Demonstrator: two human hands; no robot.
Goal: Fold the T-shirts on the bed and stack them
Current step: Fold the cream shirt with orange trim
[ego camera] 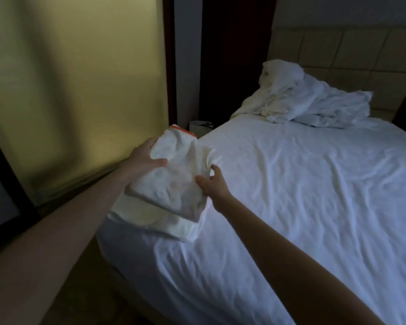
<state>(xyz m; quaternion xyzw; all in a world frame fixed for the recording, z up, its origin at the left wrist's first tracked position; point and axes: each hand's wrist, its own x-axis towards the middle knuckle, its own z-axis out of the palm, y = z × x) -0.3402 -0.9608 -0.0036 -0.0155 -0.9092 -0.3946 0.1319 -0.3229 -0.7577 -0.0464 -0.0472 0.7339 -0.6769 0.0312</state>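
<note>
A folded white T-shirt (174,174) with an orange trim at its far end is held over the left corner of the bed (302,207). My left hand (148,158) grips its left side, thumb on top. My right hand (213,181) pinches its right edge. Right under it lies a stack of folded white T-shirts (157,221) at the bed's left edge; the held shirt's near end touches or nearly touches the stack. A crumpled heap of white cloth (309,99) lies at the head of the bed.
The white sheet is wrinkled across the bed's middle and right. A padded headboard (352,50) stands behind. A yellow curtain (80,90) hangs left of the bed, with a narrow floor gap and a small white bag (201,127) near the far corner.
</note>
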